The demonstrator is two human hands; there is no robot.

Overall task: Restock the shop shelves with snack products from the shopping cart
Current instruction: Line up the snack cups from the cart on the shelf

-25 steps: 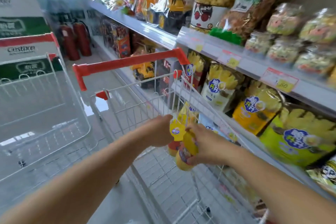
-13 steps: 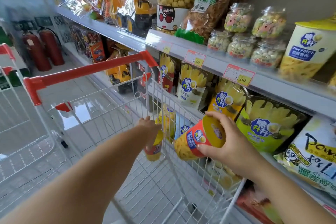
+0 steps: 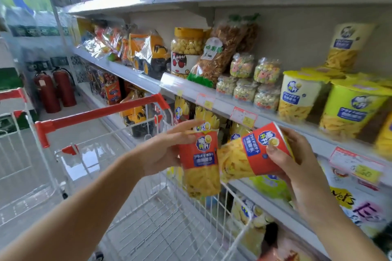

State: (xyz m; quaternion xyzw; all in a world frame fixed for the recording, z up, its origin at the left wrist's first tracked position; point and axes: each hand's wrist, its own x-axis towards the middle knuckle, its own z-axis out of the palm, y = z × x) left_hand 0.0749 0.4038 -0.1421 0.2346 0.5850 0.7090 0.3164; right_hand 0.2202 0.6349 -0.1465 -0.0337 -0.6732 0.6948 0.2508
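Now, the middle shelf (image 3: 186,86) is where you are headed: its right stretch already carries a row of tall cups (image 3: 301,97) with yellow lids, so look for room beside them. The cart (image 3: 118,133) stands just beside the shelving, and both snack cups are in your hands, up over its basket. Your left hand (image 3: 163,150) wraps its fingers round one red-banded cup (image 3: 201,165), held roughly upright. Your right hand (image 3: 297,165) grips the other cup (image 3: 254,154), tipped on its side with its top toward the shelf. The two cups look close to touching, so part them before you reach. Turn the tipped cup upright first, set its base flat on the shelf, then slide it back into the row. The walls probably dent easily, so hold lightly, and lift clear of the price tags (image 3: 244,115) on the shelf's lip.
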